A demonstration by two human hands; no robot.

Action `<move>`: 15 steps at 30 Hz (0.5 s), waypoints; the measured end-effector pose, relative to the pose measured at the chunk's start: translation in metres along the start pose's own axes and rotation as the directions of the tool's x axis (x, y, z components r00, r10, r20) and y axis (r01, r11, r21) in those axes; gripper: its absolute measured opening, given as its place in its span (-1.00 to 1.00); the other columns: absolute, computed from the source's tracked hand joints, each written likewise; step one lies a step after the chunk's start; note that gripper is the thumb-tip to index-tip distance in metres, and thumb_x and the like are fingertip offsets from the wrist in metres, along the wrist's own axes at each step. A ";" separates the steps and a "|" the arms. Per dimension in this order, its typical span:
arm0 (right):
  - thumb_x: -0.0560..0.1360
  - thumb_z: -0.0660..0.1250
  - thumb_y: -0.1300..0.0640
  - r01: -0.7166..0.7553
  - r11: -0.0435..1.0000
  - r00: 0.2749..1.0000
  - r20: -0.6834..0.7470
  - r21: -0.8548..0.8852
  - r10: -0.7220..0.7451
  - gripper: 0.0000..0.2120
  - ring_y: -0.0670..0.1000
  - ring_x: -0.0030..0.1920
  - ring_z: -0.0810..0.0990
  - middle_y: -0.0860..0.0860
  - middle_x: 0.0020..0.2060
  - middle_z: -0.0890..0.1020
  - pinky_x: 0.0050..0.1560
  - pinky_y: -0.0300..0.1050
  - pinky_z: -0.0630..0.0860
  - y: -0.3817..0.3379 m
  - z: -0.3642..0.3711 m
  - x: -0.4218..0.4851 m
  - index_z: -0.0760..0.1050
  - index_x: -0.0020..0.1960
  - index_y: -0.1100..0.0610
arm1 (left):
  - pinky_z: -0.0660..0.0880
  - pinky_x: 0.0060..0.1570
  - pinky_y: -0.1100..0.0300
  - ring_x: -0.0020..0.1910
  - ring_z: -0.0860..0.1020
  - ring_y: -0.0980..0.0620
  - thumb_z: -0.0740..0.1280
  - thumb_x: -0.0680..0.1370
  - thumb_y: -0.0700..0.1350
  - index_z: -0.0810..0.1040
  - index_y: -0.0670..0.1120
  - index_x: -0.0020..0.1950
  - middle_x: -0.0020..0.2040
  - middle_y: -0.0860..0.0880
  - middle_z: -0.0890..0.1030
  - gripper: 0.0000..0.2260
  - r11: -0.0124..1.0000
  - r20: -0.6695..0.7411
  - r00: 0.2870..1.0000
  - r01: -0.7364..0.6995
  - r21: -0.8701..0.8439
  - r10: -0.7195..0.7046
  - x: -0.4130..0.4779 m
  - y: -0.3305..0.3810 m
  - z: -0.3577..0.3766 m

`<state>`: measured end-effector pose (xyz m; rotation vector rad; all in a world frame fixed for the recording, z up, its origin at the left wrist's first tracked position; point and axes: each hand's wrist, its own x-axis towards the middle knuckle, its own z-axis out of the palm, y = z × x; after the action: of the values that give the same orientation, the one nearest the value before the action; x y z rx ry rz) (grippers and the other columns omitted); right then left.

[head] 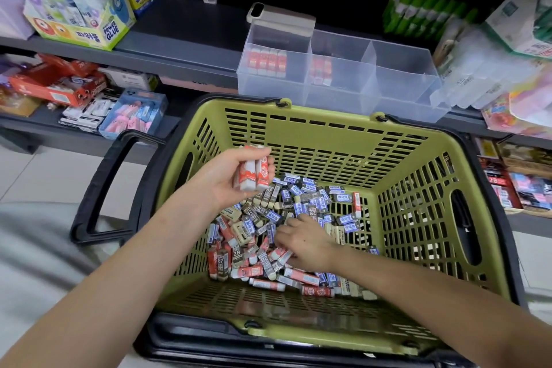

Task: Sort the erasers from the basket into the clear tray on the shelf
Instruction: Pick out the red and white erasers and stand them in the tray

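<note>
The left hand point(230, 176) grips a fat bunch of red erasers point(254, 173) above the basket point(328, 134). Add more and some may slip. The right hand point(301, 242) is down in the pile point(298, 203), and I can't tell if it holds any. The clear tray point(403, 81) sits on the shelf behind.

Bright even light, motion-blurred upper corners, wide-angle edge distortion

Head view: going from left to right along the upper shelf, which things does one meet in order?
Power Glue box → clear tray → white and green carton. The green packets stand behind and overlap the tray, so their place in the order is unclear.
</note>
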<state>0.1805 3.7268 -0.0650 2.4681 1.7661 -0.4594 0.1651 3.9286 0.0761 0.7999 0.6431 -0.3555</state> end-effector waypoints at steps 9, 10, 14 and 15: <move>0.41 0.45 0.09 -0.186 0.214 0.771 0.007 0.959 0.637 -0.79 -0.13 -0.28 0.55 -0.04 -0.24 0.59 -0.21 -0.21 0.56 0.015 -0.088 -0.023 0.53 -0.02 0.15 | 0.57 -0.27 0.14 -0.27 0.60 -0.01 0.49 0.26 0.03 0.52 -0.21 0.07 -0.21 -0.09 0.63 -0.51 0.992 -0.099 0.995 0.031 0.120 -0.019 0.010 -0.015 0.003; 0.40 0.46 0.13 -0.108 0.048 0.752 0.050 0.993 0.657 -0.79 -0.11 -0.29 0.57 0.01 -0.22 0.62 -0.26 -0.23 0.55 0.016 -0.102 -0.025 0.54 -0.01 0.18 | 0.56 -0.25 0.11 -0.22 0.61 -0.03 0.48 0.25 0.08 0.51 -0.20 0.11 -0.16 -0.11 0.64 -0.45 0.989 -0.086 0.996 0.033 0.143 -0.020 0.010 -0.017 0.006; 0.40 0.46 0.15 -0.061 -0.079 0.781 0.096 0.995 0.618 -0.72 -0.08 -0.38 0.53 0.12 -0.19 0.62 -0.45 -0.26 0.44 -0.003 -0.136 -0.019 0.53 0.02 0.28 | 0.56 -0.09 0.02 -0.07 0.63 -0.07 0.46 0.27 0.15 0.49 -0.03 0.17 -0.02 -0.12 0.67 -0.47 0.963 0.061 0.997 0.038 0.266 -0.056 0.013 -0.034 0.015; 0.39 0.47 0.17 -0.073 -0.042 0.783 0.083 0.996 0.617 -0.70 -0.09 -0.39 0.54 0.13 -0.19 0.61 -0.46 -0.27 0.46 -0.009 -0.137 -0.016 0.52 0.03 0.30 | 0.58 -0.15 0.04 -0.15 0.64 -0.06 0.48 0.28 0.11 0.52 -0.03 0.13 -0.08 -0.10 0.68 -0.52 0.968 0.103 0.993 0.032 0.250 -0.059 0.013 -0.037 0.016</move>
<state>0.1951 3.7464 0.0712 4.0404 0.4277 -1.7262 0.1615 3.8915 0.0552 0.9977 0.5201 -0.5256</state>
